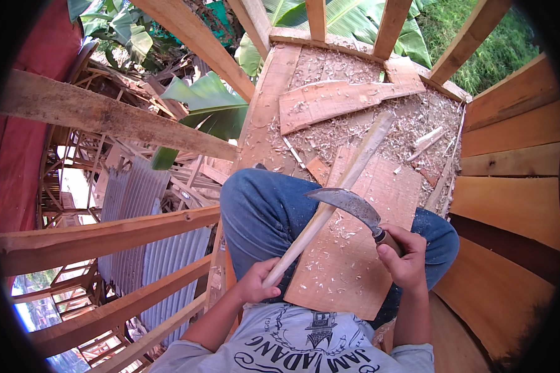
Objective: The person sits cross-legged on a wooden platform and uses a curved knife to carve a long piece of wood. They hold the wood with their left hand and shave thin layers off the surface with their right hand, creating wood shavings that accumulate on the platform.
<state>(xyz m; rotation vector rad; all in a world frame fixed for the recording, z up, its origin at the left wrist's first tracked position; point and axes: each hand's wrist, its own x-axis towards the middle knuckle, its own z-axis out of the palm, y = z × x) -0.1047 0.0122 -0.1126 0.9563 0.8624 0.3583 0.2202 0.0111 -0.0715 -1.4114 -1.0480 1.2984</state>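
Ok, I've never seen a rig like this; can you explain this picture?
No machine here: these are a seated person's bare hands. The one picture comes from a wide camera on the head, looking down, so straight edges bend near the rim. The left hand grips the near end of a long wooden stick; the right hand holds a curved blade by its handle, the blade crossing over the stick. A flat board lies across the lap. Beyond it, wood shavings and a plank lie on the floor.
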